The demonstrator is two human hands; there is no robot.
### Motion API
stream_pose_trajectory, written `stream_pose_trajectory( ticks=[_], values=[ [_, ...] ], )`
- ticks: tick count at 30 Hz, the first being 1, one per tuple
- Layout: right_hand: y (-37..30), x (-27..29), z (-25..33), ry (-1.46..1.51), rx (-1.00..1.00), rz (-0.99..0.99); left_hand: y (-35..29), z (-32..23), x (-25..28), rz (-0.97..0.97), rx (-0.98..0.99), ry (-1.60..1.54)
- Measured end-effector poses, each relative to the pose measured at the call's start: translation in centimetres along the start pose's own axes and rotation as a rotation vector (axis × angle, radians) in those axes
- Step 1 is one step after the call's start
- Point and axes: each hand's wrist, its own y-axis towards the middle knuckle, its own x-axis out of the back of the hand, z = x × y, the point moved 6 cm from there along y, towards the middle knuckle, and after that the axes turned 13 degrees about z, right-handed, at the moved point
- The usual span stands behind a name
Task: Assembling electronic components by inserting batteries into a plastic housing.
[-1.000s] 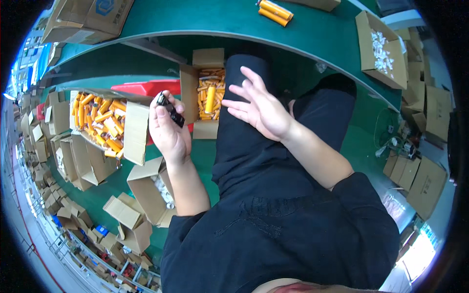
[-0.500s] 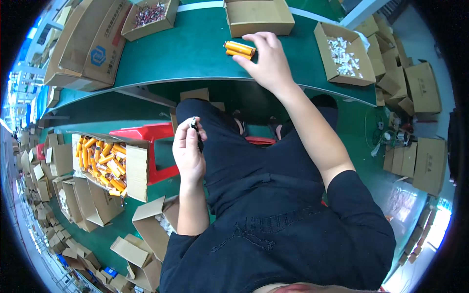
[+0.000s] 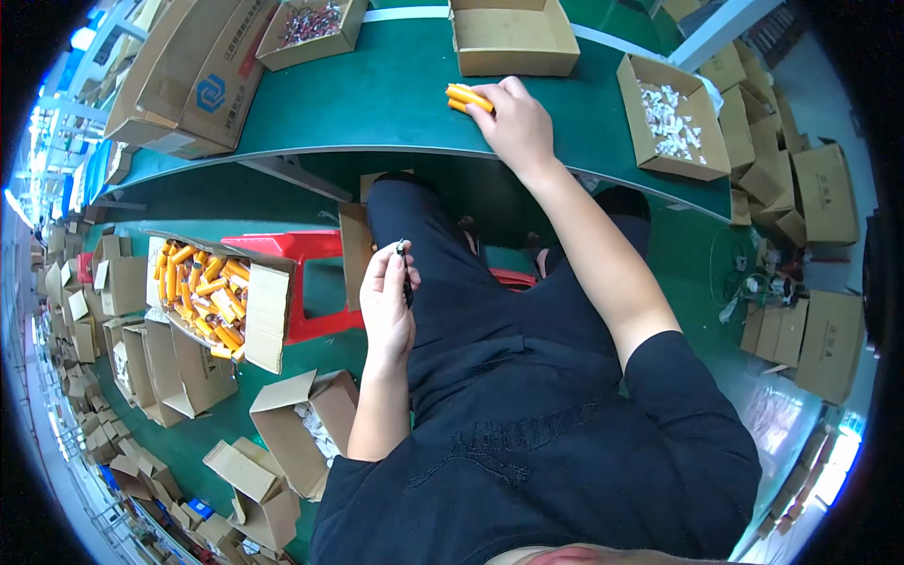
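Note:
At the near part of the green table (image 3: 377,99), my right hand (image 3: 520,127) is closed round the right end of a pair of orange cylinders (image 3: 461,97) that look like battery cells. The pair lies side by side, its left ends sticking out past my thumb and fingers. My left hand (image 3: 386,301) is raised over my lap, its fingers closed on a slim black object (image 3: 407,282) with a light tip. What kind of thing it is I cannot make out, as the fingers hide part of it.
An open carton of orange cylinders (image 3: 202,292) sits by a red stool (image 3: 315,247) at my left. The table bears an empty tray box (image 3: 516,62), a box of white pieces (image 3: 680,165), a box of small reddish parts (image 3: 311,47) and a tall carton (image 3: 179,113).
My right hand has closed on the pair of orange cylinders, which it was reaching over before. My left hand still holds the slim black object. The whole view has shifted slightly.

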Motion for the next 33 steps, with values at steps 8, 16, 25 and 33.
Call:
stream_pose_trajectory(
  ticks=[8, 16, 25, 33],
  values=[
    [-0.6, -0.8, -1.0, 0.157, -0.049, -0.027, 2.1, -0.3, -4.6, 0.169, -0.071, 0.143],
    [-0.1, -0.8, -1.8, 0.279, -0.067, -0.033, 2.4, 1.7, -6.1, 0.236, -0.046, 0.165],
    [0.1, -1.1, -2.9, 0.325, -0.113, -0.087, 4.3, 2.2, -6.2, 0.254, -0.059, 0.350],
    [0.1, -0.6, -2.4, 0.384, -0.090, -0.062, 14.5, -3.3, -10.8, 0.349, -0.533, 0.651]
  ],
)
